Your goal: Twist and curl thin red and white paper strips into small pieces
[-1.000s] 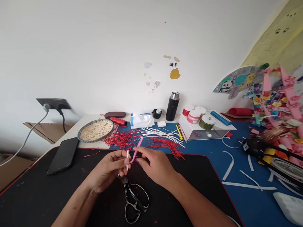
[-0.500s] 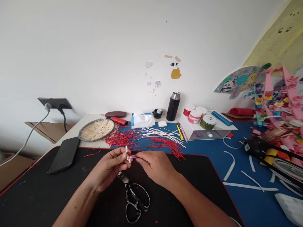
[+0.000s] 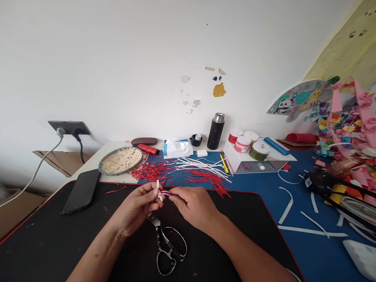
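My left hand point(image 3: 143, 201) pinches a small piece of white cord point(image 3: 158, 188) between thumb and fingers, and its short ends stick out above and below. From the right, my right hand point(image 3: 192, 203) grips slim pink-purple tweezers point(image 3: 166, 192) whose tips meet the white cord. Where the tips end is hidden by my left fingers. Below both hands, a pair of scissors point(image 3: 167, 250) with dark, worn handles lies on the black mat point(image 3: 235, 243).
Red cords point(image 3: 210, 182) and white cords point(image 3: 202, 166) lie behind my hands. A woven basket point(image 3: 120, 160), red thread spool point(image 3: 149, 149), black flask point(image 3: 216, 133) and several jars point(image 3: 260, 150) stand farther back. A phone point(image 3: 80, 192) lies left; white strips point(image 3: 311, 231) lie right.
Both hands keep nearly the same pose around the white cord. The whole view has shifted slightly; the tweezers show a little more between the hands.
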The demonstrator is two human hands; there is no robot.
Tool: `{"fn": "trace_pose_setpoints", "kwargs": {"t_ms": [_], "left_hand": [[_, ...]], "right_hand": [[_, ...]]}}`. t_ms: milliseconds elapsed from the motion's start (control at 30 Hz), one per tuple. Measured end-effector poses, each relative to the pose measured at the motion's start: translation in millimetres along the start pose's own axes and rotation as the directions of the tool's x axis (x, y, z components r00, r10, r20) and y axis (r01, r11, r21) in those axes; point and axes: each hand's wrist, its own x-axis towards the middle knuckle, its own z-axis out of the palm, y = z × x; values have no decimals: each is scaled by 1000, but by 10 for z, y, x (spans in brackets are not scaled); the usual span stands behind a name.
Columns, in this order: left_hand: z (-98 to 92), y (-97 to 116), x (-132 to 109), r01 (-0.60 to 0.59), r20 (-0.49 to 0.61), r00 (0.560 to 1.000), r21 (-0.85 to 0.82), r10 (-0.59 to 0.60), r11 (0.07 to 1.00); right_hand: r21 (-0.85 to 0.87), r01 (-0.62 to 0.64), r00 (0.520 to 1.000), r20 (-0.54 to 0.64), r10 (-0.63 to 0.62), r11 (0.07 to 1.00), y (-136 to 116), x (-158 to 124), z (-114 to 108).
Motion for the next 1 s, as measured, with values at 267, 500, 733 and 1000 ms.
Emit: {"fn": "trace_pose_setpoints", "kwargs": {"t_ms": [267,500,733,1000], "left_hand": [[7,6,7,-8,3,1000,53,8,999],[24,3,7,-30,-31,999,126,34,992],[37,1,3,-47,-19,999,143,50,989],[44,-21,6,-45,-18,999,216,50,975]], "right_hand": [[-76,25,999,25,-24,997,-6,5,-10],[-147,30,998,64,-21,989,-26,17,-32],[38,-79,994,73,76,996,-86,13,-26],[391,-376,925,218,312,840,-127,31,-10]]}}
